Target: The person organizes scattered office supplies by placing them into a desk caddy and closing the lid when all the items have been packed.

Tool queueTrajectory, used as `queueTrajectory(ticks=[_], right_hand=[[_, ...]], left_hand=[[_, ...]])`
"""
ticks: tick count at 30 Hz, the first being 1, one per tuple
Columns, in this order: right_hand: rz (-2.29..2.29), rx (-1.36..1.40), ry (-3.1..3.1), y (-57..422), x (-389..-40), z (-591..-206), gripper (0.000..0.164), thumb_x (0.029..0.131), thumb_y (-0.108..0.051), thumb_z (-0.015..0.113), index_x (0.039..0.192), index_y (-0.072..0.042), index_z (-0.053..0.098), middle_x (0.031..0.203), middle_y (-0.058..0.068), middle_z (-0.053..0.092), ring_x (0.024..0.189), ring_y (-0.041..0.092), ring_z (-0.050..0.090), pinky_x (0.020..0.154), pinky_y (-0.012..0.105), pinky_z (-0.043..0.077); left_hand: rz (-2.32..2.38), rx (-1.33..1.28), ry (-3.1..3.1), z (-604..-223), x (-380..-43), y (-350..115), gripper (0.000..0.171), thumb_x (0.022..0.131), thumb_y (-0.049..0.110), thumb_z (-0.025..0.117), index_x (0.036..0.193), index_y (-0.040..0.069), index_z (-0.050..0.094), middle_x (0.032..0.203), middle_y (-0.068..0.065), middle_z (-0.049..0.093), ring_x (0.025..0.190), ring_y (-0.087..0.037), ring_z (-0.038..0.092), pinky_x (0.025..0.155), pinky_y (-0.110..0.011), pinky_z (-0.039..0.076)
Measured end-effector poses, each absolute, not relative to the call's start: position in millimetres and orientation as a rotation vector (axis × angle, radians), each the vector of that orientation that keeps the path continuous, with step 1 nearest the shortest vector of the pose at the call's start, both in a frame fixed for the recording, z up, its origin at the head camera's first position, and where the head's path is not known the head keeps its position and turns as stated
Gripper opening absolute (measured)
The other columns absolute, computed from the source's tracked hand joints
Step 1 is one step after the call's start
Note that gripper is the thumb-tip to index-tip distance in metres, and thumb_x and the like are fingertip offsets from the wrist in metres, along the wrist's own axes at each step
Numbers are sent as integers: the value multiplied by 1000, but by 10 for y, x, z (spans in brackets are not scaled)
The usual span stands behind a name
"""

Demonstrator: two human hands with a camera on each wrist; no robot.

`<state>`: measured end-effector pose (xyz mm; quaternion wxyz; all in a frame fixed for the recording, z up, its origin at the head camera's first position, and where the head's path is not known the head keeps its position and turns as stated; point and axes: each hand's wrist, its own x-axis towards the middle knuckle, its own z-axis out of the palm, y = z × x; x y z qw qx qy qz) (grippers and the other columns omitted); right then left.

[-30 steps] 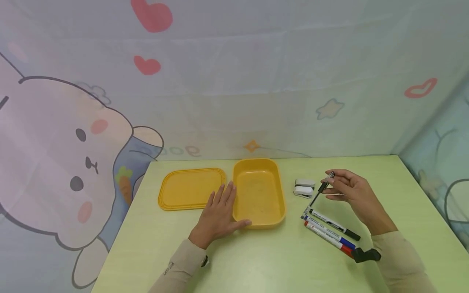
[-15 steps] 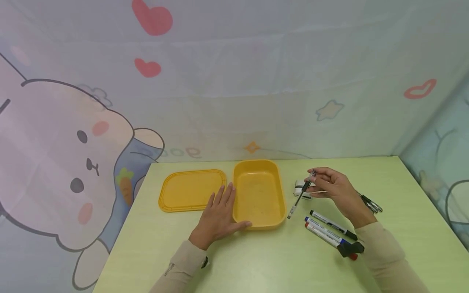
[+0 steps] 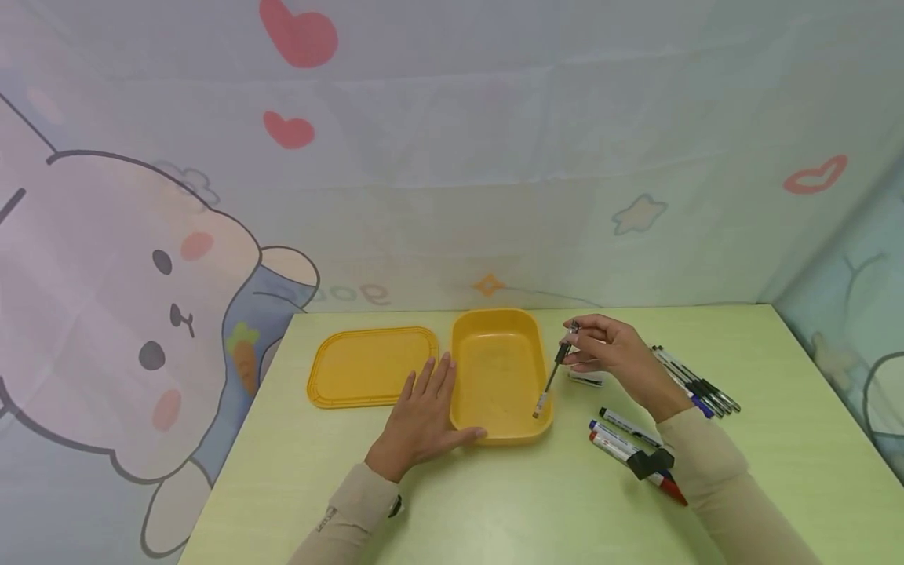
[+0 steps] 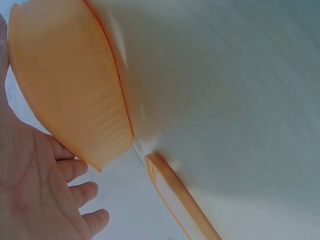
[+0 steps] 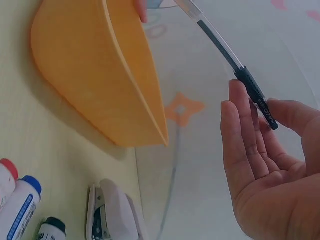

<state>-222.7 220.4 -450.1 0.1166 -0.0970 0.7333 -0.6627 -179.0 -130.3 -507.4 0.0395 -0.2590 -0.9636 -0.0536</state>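
Pen [image 3: 554, 373] pinched at the yellow container's right side

At the bottom of the frame, two beige sleeves [image 3: 363, 498] reach in over the pale green table [image 3: 508, 502]. Lower right, three markers lie side by side: a red-capped marker [image 3: 671, 491] nearest, then a blue-ended marker [image 3: 599, 428], then a black-ended marker [image 3: 625, 425]. A black object [image 3: 650, 463] at the right wrist covers part of them.

Left of centre, the left hand [image 3: 424, 416] lies with its fingers straight and its thumb spread, gripping nothing; fingers and thumb rest against the left and near edges of the yellow container [image 3: 494, 437]. Right of centre, the right hand [image 3: 617, 357] pinches the pen by its dark end between thumb and fingers. The pen slants down to the left, its lower end showing against the container's right part; the right wrist view shows it clear of the rim.

Just beyond the markers sits a white stapler [image 5: 116, 212], partly hidden behind the right hand in the head view. To the right, a bundle of pens [image 3: 706, 391] lies close together, one part blue. Left of the container, a flat yellow lid [image 3: 374, 367] lies on the table.

Behind everything, a printed cloth [image 3: 480, 196] fills the upper frame, with a rabbit figure [image 3: 120, 314] at left.
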Motion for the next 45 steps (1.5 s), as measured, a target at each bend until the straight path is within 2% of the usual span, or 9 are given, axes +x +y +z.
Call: queueTrajectory(ticks=[4,8,11,18,30,34,40,45], right_hand=[[-1901,-300,2132,2133,-2298,-4503,52,101,-35,65,141,-5,53,139,22,58,103,34,73,89,46,58],[-1838,-311,2145,2064,-2356,-4506,54,102,-36,63,143,-3,51,137,23,60,103,31,73,87,38,60],[-1824,-322,2132,2004,-2385,-4508,53,103,-34,61,144,-1,50,137,25,59,102,30,74,86,37,60],[-1841,-363,2077,1888,-2423,-4517,53,104,-28,60,144,3,47,137,29,57,101,30,74,87,42,60],[-1817,-385,2083,1766,-2481,-4498,51,103,-29,61,142,2,49,131,23,61,100,31,74,89,49,58],[-1796,-388,2078,1725,-2503,-4500,49,104,-30,61,141,0,50,133,25,60,100,31,74,88,46,59],[-1756,-374,2081,1671,-2537,-4532,53,105,-29,58,145,4,47,138,28,57,99,28,74,85,41,60],[-1732,-385,2087,1598,-2549,-4529,51,105,-27,58,144,5,48,135,28,60,97,31,75,89,52,57]], left_hand=[[-166,-789,-2961,-5072,-1789,-1295,114,88,85,41,161,0,20,169,-16,17,155,-36,17,121,-58,23],[-173,-784,-2968,-5084,-1795,-1286,114,87,84,44,161,0,20,170,-15,15,155,-36,17,121,-58,22],[-175,-783,-2971,-5090,-1799,-1284,114,87,84,44,162,1,19,170,-14,15,155,-37,18,122,-58,21],[-170,-778,-2976,-5093,-1801,-1297,114,87,83,45,162,0,18,170,-15,14,155,-37,17,122,-58,20],[-178,-771,-2983,-5067,-1818,-1271,115,87,84,45,162,0,19,169,-15,16,155,-37,18,122,-58,20],[-183,-767,-2996,-5065,-1823,-1265,115,87,85,44,162,1,18,170,-14,15,155,-37,18,122,-58,20],[-195,-763,-3011,-5065,-1842,-1265,115,87,84,45,162,1,16,170,-13,12,156,-35,14,123,-58,17],[-184,-760,-3012,-5069,-1856,-1280,116,87,84,44,162,1,16,170,-13,12,156,-36,14,123,-58,18]])
